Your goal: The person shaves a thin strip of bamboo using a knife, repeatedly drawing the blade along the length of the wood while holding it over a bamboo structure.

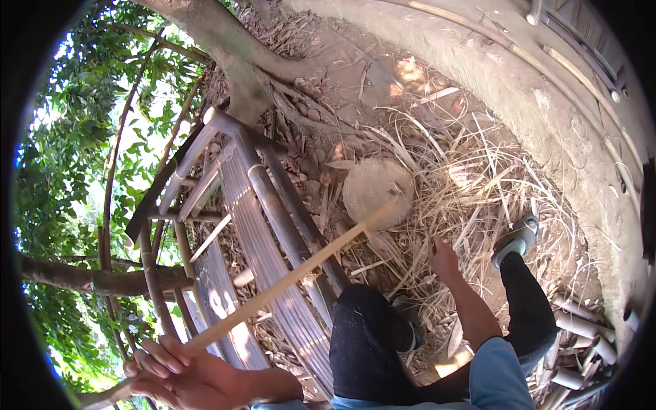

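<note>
A long, pale bamboo strip (294,273) slants across the view from the lower left to the middle. At its near end my left hand (191,376) has its palm turned up and its fingers curled round the strip. The far end lies over the round top of a wooden stump (362,181). My right hand (445,263) hangs apart from the strip, to the right of the stump and above the shavings. Its fingers look closed, and a small dark patch shows by them; whatever they hold cannot be made out.
A bamboo bench (253,205) stands at left, beside a tree trunk (239,75). Curly bamboo shavings (471,178) cover the ground around my shoe (517,240). An earthen ledge (540,102) curves along the right. Cut bamboo tubes (581,324) lie at lower right.
</note>
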Tool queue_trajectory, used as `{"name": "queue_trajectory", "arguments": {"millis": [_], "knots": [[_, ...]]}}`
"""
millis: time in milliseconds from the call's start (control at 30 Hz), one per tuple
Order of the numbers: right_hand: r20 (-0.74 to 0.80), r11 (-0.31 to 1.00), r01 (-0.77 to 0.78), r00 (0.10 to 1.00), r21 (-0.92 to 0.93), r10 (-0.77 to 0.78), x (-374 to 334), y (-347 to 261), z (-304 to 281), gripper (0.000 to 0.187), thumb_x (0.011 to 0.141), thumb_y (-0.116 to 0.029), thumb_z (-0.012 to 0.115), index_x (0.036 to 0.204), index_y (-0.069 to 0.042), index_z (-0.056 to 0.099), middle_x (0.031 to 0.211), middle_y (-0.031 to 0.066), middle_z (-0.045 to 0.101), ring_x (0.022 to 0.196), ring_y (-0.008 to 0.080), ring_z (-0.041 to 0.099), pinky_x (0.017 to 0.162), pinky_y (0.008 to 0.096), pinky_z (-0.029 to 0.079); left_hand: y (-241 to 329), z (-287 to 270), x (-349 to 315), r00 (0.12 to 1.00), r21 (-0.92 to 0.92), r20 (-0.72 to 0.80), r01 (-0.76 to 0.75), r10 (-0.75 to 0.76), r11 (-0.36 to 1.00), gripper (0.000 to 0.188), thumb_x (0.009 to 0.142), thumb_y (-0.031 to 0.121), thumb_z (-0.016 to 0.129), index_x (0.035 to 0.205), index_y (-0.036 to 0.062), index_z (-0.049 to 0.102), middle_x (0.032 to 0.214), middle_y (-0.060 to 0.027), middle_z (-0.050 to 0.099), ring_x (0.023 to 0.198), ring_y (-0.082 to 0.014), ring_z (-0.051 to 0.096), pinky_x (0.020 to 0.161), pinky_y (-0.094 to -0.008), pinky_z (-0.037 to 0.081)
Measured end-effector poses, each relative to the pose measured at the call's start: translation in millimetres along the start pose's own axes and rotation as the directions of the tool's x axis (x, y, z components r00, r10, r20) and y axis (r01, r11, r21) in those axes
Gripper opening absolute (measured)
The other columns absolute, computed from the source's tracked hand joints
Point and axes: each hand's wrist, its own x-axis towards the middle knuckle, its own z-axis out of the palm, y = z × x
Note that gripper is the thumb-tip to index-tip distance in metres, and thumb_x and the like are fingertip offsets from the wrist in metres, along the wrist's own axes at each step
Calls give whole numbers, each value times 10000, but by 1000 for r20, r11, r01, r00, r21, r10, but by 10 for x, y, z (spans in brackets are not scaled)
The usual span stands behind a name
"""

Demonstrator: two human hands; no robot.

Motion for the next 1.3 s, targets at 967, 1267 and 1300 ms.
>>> {"name": "queue_trajectory", "arguments": {"millis": [967, 1267, 1300], "knots": [[-48, 823, 509, 856, 253, -515, -1081, -2978, -2137, 146, 966, -192, 666, 974, -78, 574, 706, 133, 597, 556, 287, 649, 434, 389, 536, 305, -135, -312, 886, -147, 463, 99, -20, 984, 514, 1085, 565, 349, 874, 117, 486, 659, 23, 369, 491, -106, 317, 441, -284, 317], [17, 884, 389, 913, 259, -407, -855, -2700, -1860, 162, 976, -191, 664, 949, -55, 580, 759, 134, 605, 544, 280, 622, 451, 381, 525, 252, -146, -185, 950, -95, 309, 73, -40, 993, 523, 1084, 520, 407, 776, 107, 495, 599, 36, 307, 497, -97, 274, 441, -268, 254], [3, 843, 458, 878, 283, -478, -962, -2754, -1901, 140, 975, -175, 655, 950, -59, 582, 740, 136, 614, 559, 291, 635, 464, 391, 530, 282, -166, -172, 947, -103, 318, 78, -42, 992, 526, 1085, 519, 403, 771, 106, 493, 594, 37, 303, 497, -99, 274, 441, -267, 254]]}}
